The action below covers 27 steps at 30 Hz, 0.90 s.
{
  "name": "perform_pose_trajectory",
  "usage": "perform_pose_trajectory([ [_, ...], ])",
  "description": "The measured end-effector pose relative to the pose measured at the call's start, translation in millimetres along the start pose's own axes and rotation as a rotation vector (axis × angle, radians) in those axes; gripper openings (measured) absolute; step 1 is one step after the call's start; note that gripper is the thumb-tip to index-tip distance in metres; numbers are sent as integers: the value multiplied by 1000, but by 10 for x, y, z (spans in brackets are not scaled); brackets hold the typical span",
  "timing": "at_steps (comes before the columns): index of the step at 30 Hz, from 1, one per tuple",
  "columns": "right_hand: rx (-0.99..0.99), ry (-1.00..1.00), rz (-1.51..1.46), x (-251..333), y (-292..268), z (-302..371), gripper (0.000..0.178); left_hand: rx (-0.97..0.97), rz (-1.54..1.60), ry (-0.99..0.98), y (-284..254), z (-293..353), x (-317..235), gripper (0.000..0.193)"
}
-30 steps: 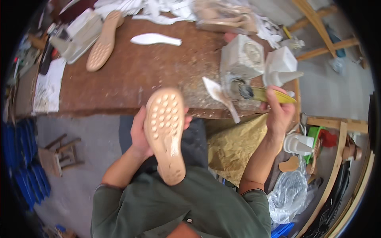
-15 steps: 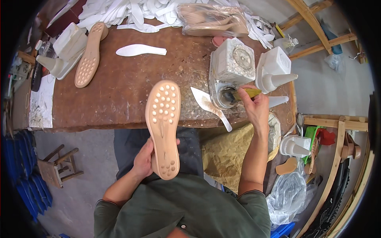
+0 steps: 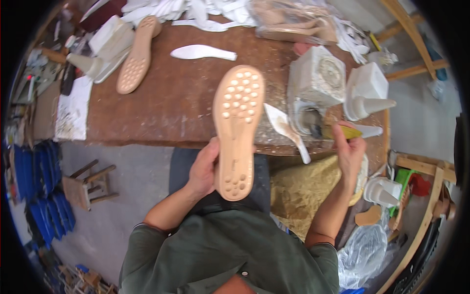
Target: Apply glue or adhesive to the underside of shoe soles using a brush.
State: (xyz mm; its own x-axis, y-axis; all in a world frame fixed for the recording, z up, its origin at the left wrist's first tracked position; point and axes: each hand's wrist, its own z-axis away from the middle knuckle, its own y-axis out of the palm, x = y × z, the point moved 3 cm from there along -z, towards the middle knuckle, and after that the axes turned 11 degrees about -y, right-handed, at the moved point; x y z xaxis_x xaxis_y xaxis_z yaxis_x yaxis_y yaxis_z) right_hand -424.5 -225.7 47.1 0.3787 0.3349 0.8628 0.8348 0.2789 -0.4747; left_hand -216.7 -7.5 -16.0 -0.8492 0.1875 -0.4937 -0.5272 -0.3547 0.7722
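My left hand (image 3: 201, 169) grips a beige shoe sole (image 3: 236, 134) by its narrower heel half. The sole's studded face is turned up, with round pale studs at the wide end. My right hand (image 3: 350, 152) pinches a brush with a flat yellow handle (image 3: 351, 132). Its dark bristle end is at the right rim of the round mouth of a crusted white glue pot (image 3: 316, 76). Left of that mouth, a stained white insole-shaped piece (image 3: 284, 126) lies tilted near the table's edge.
The brown table (image 3: 161, 103) carries another beige sole (image 3: 136, 61), a white insole (image 3: 203, 52), white pots with cone spouts (image 3: 367, 93) and a bagged bundle of beige pieces (image 3: 293, 22). Crumpled brown paper (image 3: 298, 191) hangs below its front edge. A wooden stool (image 3: 88, 186) stands on the floor.
The whole view has shifted, so the table appears farther up and right. My right hand has drawn the brush rightward from the pot's mouth to its rim. My left hand still holds the sole.
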Motion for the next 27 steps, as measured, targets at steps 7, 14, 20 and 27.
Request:
perform_pose_trajectory([
  [7,-178,-25,-894,311,-119,128,16,218,-123,66,399,84,-179,74],
  [14,-96,-151,-664,1175,385,403,16,286,-203,18,652,271,-154,75],
  [20,-11,-215,-666,1272,395,459,18,227,-293,36,679,326,-111,76],
  [27,72,-250,-670,1292,333,613,17,330,-280,160,736,400,-155,64],
])
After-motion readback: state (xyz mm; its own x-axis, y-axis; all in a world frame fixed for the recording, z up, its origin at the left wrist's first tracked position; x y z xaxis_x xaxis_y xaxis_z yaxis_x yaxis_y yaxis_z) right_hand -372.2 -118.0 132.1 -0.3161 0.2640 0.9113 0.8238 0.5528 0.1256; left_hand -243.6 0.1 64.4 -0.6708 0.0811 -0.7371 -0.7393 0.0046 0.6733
